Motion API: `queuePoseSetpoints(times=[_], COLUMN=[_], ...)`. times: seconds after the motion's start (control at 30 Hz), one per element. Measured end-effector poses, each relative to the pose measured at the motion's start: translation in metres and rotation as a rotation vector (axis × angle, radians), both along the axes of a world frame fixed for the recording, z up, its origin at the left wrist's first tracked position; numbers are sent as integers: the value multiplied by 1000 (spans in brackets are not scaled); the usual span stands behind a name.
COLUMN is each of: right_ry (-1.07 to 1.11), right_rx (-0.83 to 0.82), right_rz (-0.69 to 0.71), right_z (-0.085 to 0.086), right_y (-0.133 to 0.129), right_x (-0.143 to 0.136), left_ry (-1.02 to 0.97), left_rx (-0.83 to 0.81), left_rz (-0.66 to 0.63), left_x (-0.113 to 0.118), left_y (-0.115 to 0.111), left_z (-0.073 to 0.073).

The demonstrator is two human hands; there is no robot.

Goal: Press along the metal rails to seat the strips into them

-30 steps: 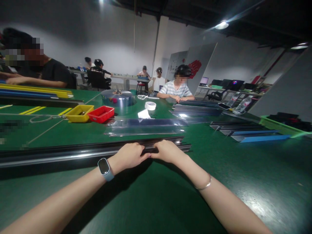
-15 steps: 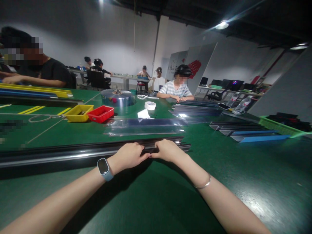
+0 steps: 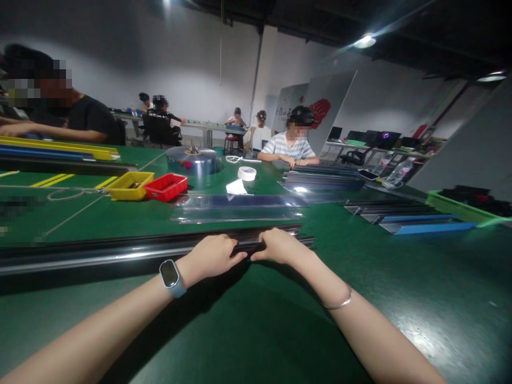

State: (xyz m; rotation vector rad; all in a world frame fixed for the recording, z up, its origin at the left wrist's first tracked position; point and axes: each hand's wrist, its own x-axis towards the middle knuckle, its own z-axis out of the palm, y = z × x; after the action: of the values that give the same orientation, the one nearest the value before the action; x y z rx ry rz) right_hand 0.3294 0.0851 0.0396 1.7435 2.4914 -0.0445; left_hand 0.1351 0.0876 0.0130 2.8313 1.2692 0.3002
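Observation:
A long black glossy profile strip (image 3: 132,254) lies across the green table, running from the left edge to just right of my hands. My left hand (image 3: 214,256), with a watch on its wrist, grips the strip near its right end, thumb on the near side and fingers over the top. Close beside it, my right hand (image 3: 278,248) is closed round the same strip. A small gap separates the two thumbs. The fingertips of both hands are hidden behind the strip. Beyond it lie clear plastic strips (image 3: 240,213).
A yellow bin (image 3: 130,193) and a red bin (image 3: 166,188) stand beyond the strip, near a large film roll (image 3: 192,160) and a tape roll (image 3: 247,173). More profiles (image 3: 432,229) and a green basket (image 3: 460,209) are at right. Co-workers sit around the table.
My right hand has shifted slightly right along the strip, opening a small gap between the thumbs. My left hand stays in place.

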Motion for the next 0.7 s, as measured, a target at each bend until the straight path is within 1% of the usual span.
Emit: queuePoseSetpoints(times=[0.1, 0.33, 0.47, 0.7], right_ry=[16, -1, 2, -17], right_rx=[15, 21, 19, -2], right_rz=[-6, 9, 11, -16], right_z=[-1, 4, 3, 4], right_y=[1, -2, -2, -5], right_x=[0, 1, 0, -4], left_ry=[1, 4, 5, -1], left_rx=[7, 6, 16, 1], left_rz=[-1, 2, -7, -5], left_x=[0, 0, -1, -1], left_y=[0, 0, 0, 0], left_z=[0, 0, 0, -1])
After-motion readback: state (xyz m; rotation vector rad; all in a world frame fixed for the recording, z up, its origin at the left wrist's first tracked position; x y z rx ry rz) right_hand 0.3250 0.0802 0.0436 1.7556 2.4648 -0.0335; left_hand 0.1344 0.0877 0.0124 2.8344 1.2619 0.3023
